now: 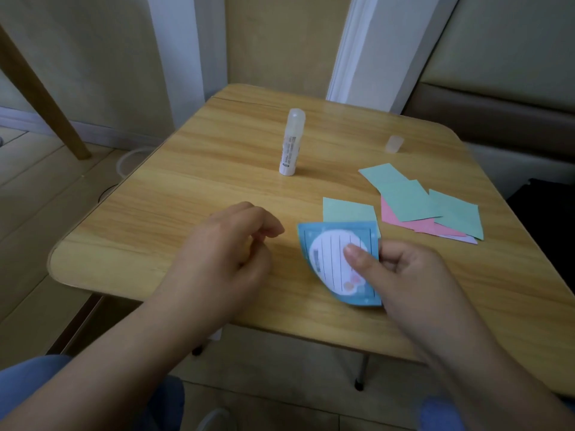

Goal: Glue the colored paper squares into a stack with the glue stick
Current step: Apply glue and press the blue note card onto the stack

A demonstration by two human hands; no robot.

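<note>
Blue-bordered and printed with a lined white circle, a paper square [339, 262] bows upward in the person's right hand [407, 275], pinched between the thumb on its printed face and the fingers curled behind its right edge. It hangs just above the near right part of the wooden table [186, 194]. Directly beyond it, partly hidden by its upper edge, a single green square [348, 209] lies flat on the tabletop. The left hand [224, 253] hovers beside the held square with its fingers loosely curled around nothing, not touching the paper.

Farther right, a loose scatter of squares [429, 206] waits: several green ones overlapping pink ones, with a pale lilac corner showing beneath. They lie fanned at odd angles, not aligned, which suggests none of these has yet been glued into the stack. The glue stick [291, 143] stands upright toward the middle of the table, well apart from both hands; a small translucent cap [394, 144] rests near the far right edge, so the stick is probably uncapped, though its tip is too pale to read clearly.

Judging by this layout, the job appears to be at an early stage: at most one or two squares are in play, and most of the pile remains to be glued. Whether any glue is already on the green square or on the back of the held one cannot be told.
</note>
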